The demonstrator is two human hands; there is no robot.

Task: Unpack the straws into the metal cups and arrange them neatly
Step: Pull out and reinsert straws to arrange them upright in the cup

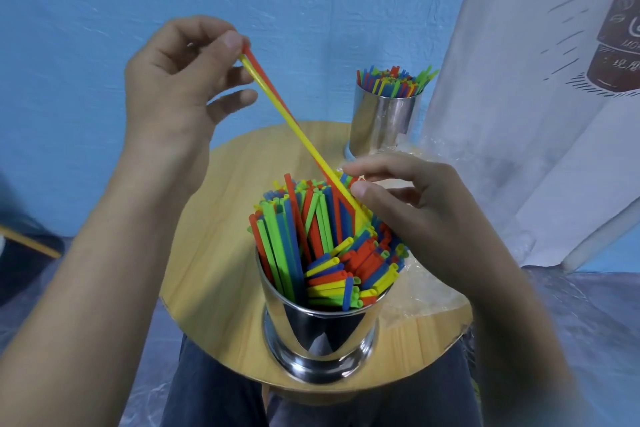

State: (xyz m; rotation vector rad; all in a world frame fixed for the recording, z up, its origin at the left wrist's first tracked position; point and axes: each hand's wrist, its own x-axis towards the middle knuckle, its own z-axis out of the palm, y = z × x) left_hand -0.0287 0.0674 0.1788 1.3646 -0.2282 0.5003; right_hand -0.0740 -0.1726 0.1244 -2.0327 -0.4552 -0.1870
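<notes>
A shiny metal cup point(320, 336) stands at the near edge of a small round wooden table point(214, 253), packed with red, green, blue and yellow straws point(311, 236), some upright and some lying tilted. My left hand point(180, 80) is raised above the table and pinches the top ends of a yellow straw and a red straw point(294, 125), which slant down into the cup. My right hand point(415, 211) hovers at the cup's right rim, thumb and fingers lightly curled against the straw tips. A second metal cup point(384, 121) full of upright straws stands at the table's far right.
Crumpled clear plastic wrap point(419, 291) lies on the table under and right of my right hand. A white printed curtain point(536, 97) hangs at the right, a blue wall is behind. My legs in dark trousers point(214, 392) are under the table's near edge.
</notes>
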